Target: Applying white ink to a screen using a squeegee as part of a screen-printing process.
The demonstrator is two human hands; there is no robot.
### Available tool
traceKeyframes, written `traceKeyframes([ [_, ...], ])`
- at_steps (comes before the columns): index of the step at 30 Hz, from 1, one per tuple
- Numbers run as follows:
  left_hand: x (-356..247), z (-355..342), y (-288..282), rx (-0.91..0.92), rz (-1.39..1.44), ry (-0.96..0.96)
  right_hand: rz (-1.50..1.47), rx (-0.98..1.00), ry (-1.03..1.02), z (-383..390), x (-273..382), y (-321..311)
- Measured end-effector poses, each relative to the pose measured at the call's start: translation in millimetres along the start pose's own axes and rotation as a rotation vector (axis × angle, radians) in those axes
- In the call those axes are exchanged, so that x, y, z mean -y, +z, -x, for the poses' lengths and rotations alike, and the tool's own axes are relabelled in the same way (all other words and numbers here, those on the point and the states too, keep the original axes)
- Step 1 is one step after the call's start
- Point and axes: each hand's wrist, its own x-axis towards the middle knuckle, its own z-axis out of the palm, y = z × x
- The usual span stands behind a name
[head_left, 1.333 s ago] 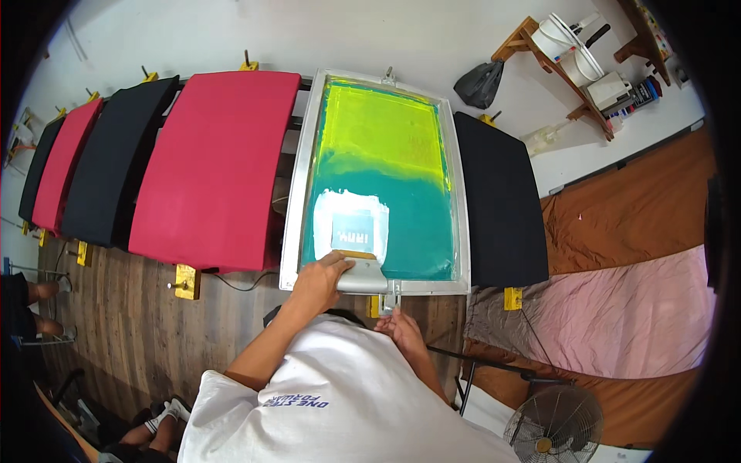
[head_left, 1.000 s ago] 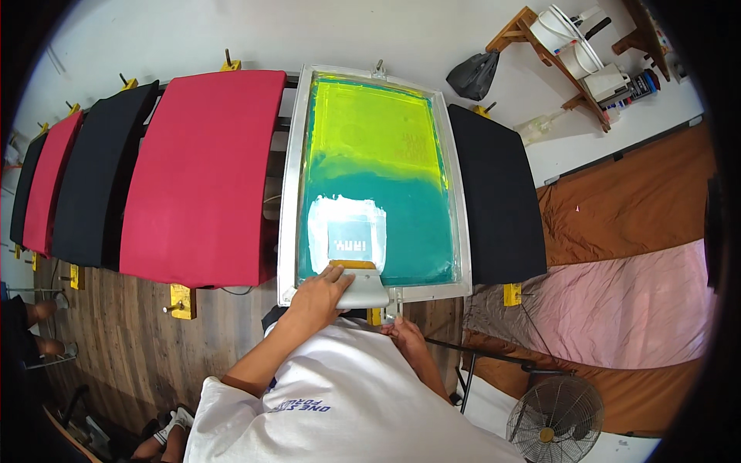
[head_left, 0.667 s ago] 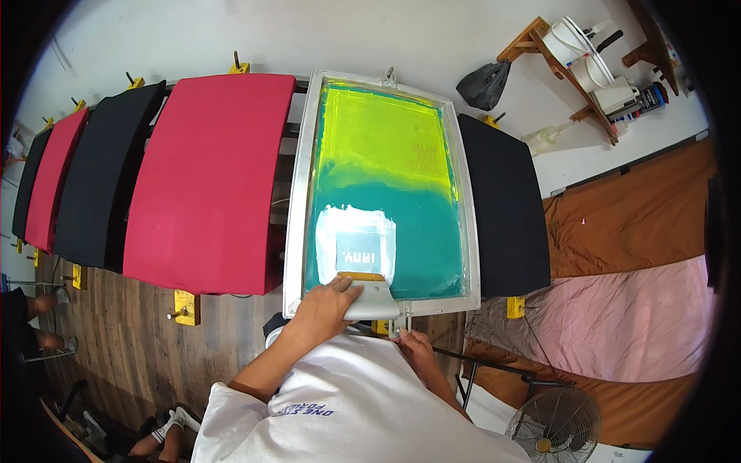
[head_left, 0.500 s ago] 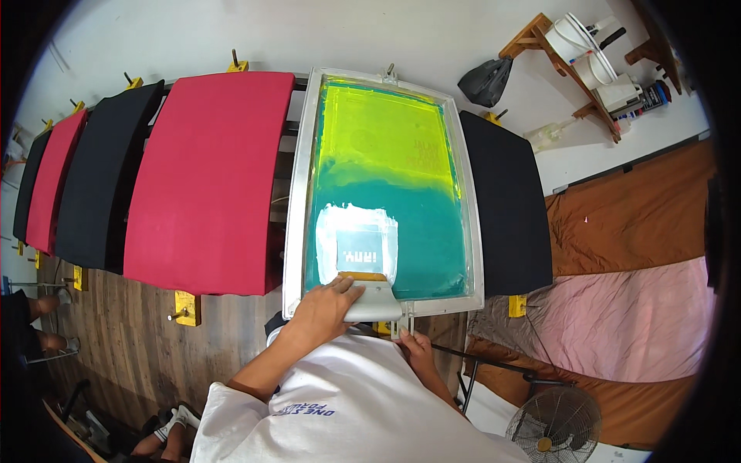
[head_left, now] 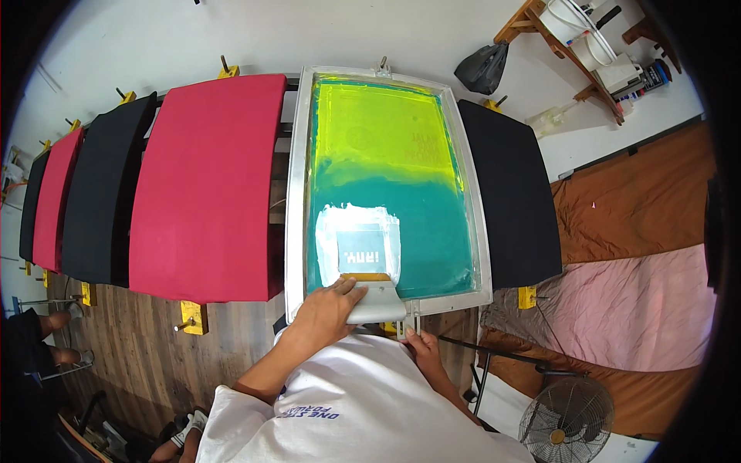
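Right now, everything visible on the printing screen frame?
The printing screen frame is a pale metal rectangle lying flat between a red board and a black board. Its mesh is yellow-green at the far end and teal nearer, with a white ink patch. The left hand holds a squeegee on the near edge; the right hand touches below that edge.

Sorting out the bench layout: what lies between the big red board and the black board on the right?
In the head view, the metal-framed printing screen fills that gap, between the red board and the black board.
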Motion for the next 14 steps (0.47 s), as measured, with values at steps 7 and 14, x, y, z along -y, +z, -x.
traceKeyframes([
  [7,-1.0,-1.8,-4.1,0.023,0.016,-0.025,0.029,-0.015,0.064,0.0,-1.7,-2.7],
  [14,-1.6,-6.3,-8.3,0.06,0.02,-0.043,0.037,0.006,0.009,-1.9,-3.4,-2.6],
])
